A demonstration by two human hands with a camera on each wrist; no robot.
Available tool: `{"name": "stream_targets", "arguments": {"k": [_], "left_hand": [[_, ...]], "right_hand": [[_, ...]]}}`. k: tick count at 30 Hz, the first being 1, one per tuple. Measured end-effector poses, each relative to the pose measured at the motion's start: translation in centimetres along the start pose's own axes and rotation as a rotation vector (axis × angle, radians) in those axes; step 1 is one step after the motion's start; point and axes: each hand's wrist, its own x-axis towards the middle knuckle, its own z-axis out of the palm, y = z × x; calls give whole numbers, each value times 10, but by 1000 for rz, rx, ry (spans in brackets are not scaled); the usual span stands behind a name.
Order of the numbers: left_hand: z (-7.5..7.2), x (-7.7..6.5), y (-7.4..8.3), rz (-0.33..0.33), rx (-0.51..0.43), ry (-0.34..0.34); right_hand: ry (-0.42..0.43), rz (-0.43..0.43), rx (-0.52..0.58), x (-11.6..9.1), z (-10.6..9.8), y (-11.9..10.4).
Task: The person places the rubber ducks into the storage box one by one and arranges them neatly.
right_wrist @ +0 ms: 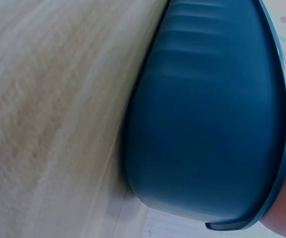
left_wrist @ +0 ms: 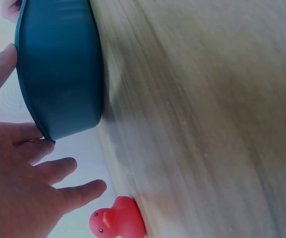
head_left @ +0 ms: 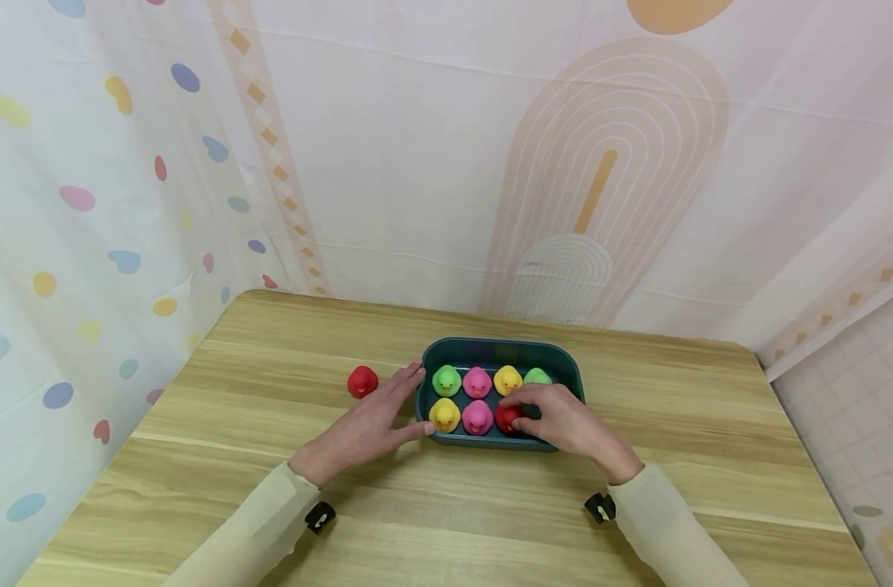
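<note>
A dark teal tray holds several rubber ducks in two rows. Its far row has a green duck, a pink one, a yellow one and another green one. In the near row are a yellow duck, a pink duck and a red duck. My right hand pinches that red duck inside the tray. With fingers extended, my left hand touches the tray's left end; the left wrist view shows its thumb at the rim.
Another red duck rests on the wooden table, left of the tray and close to my left fingers. Behind the table's far edge hangs a patterned curtain, which also runs along the left side.
</note>
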Motion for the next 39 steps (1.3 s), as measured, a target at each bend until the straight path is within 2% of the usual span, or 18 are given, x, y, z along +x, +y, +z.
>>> {"name": "stream_targets", "arguments": {"k": [6,19,26,30,39], "left_hand": [[0,0,0,0,-6,-2],[0,1,1,-17,-7,-4],[-1,0,2,-25,-9,-7],[-1,0,2,-25,-3,-2],[0,0,1,-28,-11,-12]], "right_hand": [[59,-12,29,-4,-1,-3],[289,-3,142,-27,-5,-7],[425,-25,105,-40,-6,-2],[453,-14,65,-47,-7,4],[458,14,9,-62,-9,23]]}}
